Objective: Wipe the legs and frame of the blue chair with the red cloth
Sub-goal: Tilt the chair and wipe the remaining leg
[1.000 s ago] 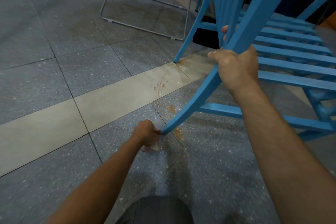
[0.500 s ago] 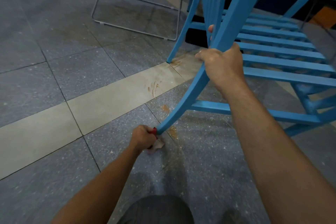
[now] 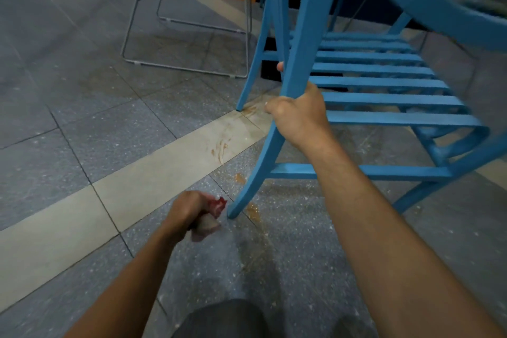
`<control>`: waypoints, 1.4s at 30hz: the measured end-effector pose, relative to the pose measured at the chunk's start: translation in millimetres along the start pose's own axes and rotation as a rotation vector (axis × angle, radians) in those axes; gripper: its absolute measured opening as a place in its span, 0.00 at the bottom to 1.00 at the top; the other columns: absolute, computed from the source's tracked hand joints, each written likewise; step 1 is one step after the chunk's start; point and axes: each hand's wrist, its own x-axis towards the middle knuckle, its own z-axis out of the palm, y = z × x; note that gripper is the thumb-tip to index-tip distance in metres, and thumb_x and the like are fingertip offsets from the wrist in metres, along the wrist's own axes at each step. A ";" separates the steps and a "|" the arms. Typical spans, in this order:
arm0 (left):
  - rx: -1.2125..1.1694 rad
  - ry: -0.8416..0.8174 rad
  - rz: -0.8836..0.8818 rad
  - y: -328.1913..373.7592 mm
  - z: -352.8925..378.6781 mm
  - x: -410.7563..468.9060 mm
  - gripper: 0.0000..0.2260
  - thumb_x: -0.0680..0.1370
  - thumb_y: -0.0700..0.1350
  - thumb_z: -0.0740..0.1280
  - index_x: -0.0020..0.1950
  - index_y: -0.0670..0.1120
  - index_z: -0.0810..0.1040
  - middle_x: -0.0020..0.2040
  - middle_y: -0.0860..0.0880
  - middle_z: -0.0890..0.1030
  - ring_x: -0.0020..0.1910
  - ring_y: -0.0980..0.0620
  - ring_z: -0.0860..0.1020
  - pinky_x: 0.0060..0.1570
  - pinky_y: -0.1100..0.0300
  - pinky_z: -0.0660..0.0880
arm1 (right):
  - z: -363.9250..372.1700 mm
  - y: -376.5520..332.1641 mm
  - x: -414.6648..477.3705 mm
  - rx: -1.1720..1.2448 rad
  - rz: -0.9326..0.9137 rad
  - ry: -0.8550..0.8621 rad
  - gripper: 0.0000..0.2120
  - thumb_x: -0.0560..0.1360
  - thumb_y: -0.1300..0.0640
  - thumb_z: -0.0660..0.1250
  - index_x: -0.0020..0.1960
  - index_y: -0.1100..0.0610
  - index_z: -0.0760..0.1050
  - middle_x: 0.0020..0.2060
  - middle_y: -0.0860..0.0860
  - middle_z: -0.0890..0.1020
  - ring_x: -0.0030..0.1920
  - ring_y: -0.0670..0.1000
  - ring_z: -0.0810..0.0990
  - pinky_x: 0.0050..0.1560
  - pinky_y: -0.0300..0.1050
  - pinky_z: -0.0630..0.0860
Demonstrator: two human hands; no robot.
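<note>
- The blue chair (image 3: 384,99) stands tilted on the grey tiled floor (image 3: 82,90), its slatted seat to the right of the person's arms.
- The right hand (image 3: 299,115) grips the chair's near curved leg (image 3: 263,162) about halfway up, with the fingers wrapped round the wood and the thumb on the near side.
- The left hand (image 3: 186,211) is low by the floor, its fingers curled tight round the bunched red cloth (image 3: 218,206).
- The cloth sticks out of the fist just beside the foot of that leg; whether it touches the wood cannot be told.
- A pale beige strip (image 3: 153,181) crosses the floor diagonally, and another chair leg's foot sits at its far edge.
- Brown smears (image 3: 252,211) mark the tiles around the near foot and on the strip.
- A metal wire-frame chair (image 3: 186,68) stands behind, well apart from the hands.
</note>
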 end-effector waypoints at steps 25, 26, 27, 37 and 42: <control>0.027 -0.244 0.669 312.7 39.7 -110.9 0.22 0.79 0.27 0.56 0.68 0.43 0.75 0.48 0.44 0.86 0.35 0.57 0.85 0.36 0.64 0.81 | -103.3 30.9 -79.2 0.077 0.053 -0.264 0.36 0.67 0.54 0.77 0.67 0.25 0.72 0.71 0.39 0.76 0.73 0.47 0.72 0.75 0.58 0.70; 0.060 -0.245 0.672 314.2 40.9 -109.3 0.20 0.79 0.27 0.56 0.64 0.43 0.77 0.47 0.44 0.86 0.35 0.57 0.85 0.37 0.63 0.81 | -104.0 30.5 -79.7 0.084 0.044 -0.269 0.37 0.67 0.55 0.77 0.69 0.27 0.72 0.71 0.39 0.76 0.73 0.47 0.72 0.75 0.57 0.70; 0.082 -0.251 0.684 314.5 41.8 -107.4 0.18 0.78 0.27 0.56 0.58 0.45 0.78 0.43 0.46 0.87 0.33 0.59 0.85 0.36 0.64 0.81 | -104.8 30.2 -80.6 0.090 0.038 -0.269 0.38 0.68 0.56 0.77 0.71 0.29 0.71 0.71 0.40 0.76 0.73 0.47 0.72 0.75 0.56 0.69; 0.145 -0.286 0.669 307.2 32.9 -94.6 0.21 0.78 0.33 0.61 0.67 0.52 0.77 0.54 0.44 0.85 0.35 0.55 0.86 0.33 0.61 0.81 | -147.9 51.8 -79.2 0.100 0.028 -0.307 0.45 0.64 0.49 0.84 0.77 0.37 0.70 0.72 0.39 0.77 0.75 0.45 0.73 0.76 0.62 0.69; 0.134 -0.215 0.635 284.8 38.4 -119.8 0.24 0.77 0.36 0.62 0.62 0.65 0.71 0.32 0.52 0.85 0.22 0.55 0.79 0.23 0.61 0.75 | -190.6 80.5 -68.0 0.159 0.030 -0.193 0.48 0.59 0.50 0.89 0.76 0.41 0.74 0.74 0.42 0.76 0.77 0.46 0.70 0.75 0.59 0.69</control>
